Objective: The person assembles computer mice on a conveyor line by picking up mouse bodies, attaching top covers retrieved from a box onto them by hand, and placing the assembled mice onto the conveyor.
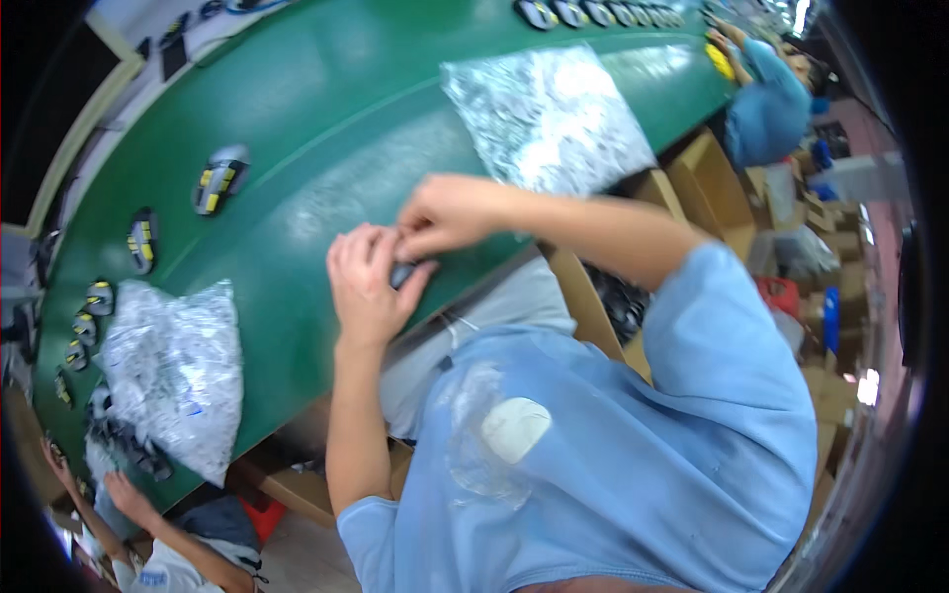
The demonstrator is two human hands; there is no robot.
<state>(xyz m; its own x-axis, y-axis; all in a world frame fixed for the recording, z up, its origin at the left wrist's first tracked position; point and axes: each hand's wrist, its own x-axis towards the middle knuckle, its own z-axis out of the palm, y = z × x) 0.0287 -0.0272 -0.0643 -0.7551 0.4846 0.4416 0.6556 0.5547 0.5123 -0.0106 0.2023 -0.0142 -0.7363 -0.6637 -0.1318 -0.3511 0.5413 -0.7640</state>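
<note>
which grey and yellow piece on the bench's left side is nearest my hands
The rightmost grey and yellow piece, up and left of your left hand; the next piece and the others near the plastic bag lie farther left.

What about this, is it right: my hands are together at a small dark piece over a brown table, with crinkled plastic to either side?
No, the table is green, not brown, as the head view shows. Your left hand and right hand are together at a small dark piece, with crinkled plastic to either side.
</note>
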